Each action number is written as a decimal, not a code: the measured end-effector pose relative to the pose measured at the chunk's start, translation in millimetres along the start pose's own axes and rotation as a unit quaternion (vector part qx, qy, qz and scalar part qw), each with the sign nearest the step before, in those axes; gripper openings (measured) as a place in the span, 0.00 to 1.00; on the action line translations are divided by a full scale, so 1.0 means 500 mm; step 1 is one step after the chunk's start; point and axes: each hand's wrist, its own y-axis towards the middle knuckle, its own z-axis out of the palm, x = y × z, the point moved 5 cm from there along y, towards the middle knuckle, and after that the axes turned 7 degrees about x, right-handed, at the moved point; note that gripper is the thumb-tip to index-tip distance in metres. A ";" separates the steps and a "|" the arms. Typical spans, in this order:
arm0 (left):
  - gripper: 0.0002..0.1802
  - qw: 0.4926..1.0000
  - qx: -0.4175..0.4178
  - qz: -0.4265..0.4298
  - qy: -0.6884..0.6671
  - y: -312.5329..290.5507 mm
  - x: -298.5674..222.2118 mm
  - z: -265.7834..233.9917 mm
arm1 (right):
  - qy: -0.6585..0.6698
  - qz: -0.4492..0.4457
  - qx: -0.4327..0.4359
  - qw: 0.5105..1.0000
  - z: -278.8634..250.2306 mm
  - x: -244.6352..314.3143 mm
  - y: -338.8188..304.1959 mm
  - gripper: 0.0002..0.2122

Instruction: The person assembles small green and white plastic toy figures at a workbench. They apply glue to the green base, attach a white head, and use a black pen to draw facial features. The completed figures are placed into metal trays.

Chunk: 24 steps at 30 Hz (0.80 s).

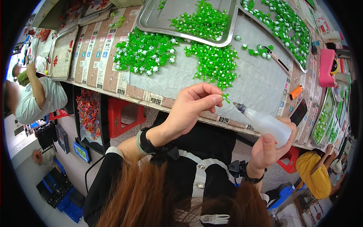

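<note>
Near the table's front edge, my left hand (191, 106) pinches a small green plastic piece (226, 98) between thumb and forefinger. My right hand (269, 150) is wrapped round a translucent white squeeze bottle (266, 123), which is tilted with its dark nozzle (239, 107) close to the green piece. Whether the tip touches the piece is too small to tell. Beyond my hands, a heap of small green pieces with white spots (215, 62) lies on a pale sheet (257, 85). To its left sits a pile of green pieces with white ball-like parts (145, 53).
A metal tray (160, 24) holds more green pieces at the back; another tray (302, 66) stands far right. Tweezers (278, 59), an orange lighter-like object (296, 92), a dark phone (298, 112) and a pink holder (326, 68) lie right. Other people sit at both sides.
</note>
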 end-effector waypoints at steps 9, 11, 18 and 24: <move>0.05 0.988 0.006 -0.111 -0.104 0.000 0.022 0.005 | 0.054 0.027 -0.043 0.997 -0.009 -0.022 0.003 0.17; 0.05 0.984 -0.005 -0.129 -0.119 0.000 0.026 0.003 | 0.122 0.074 -0.122 0.982 -0.023 -0.035 0.006 0.15; 0.04 0.993 -0.029 -0.104 -0.035 -0.003 0.009 0.002 | -0.091 0.071 -0.136 0.984 -0.128 -0.139 0.060 0.15; 0.03 0.996 -0.054 -0.063 0.023 -0.004 0.001 0.012 | -0.232 0.051 -0.164 0.958 -0.185 -0.188 0.064 0.16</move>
